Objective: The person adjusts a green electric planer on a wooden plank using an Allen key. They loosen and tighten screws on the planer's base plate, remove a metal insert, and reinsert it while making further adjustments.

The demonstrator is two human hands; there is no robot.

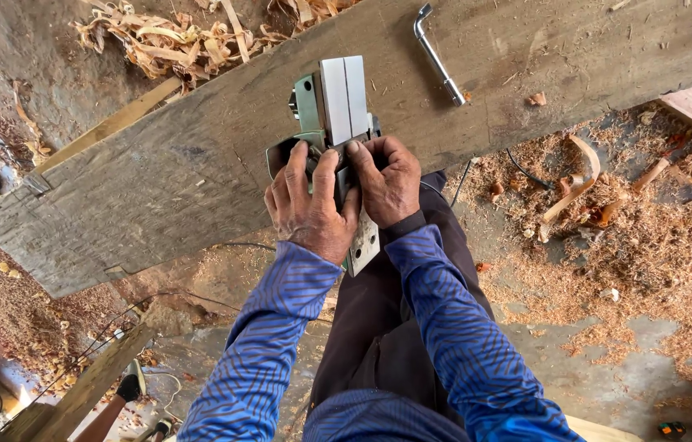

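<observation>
Together, both hands' fingers [323, 168] around upturned electric planer [336, 115] on grey plank [174, 172]; metal wrench [437, 57] nearby

Blue patterned sleeves (dark trousers)

Left hand [306, 205] and right hand [387, 182] side by side, knuckles up, fingers curled in a closed grip. Both forearms extended forward, blue-sleeved, converging at the wrists.
</observation>
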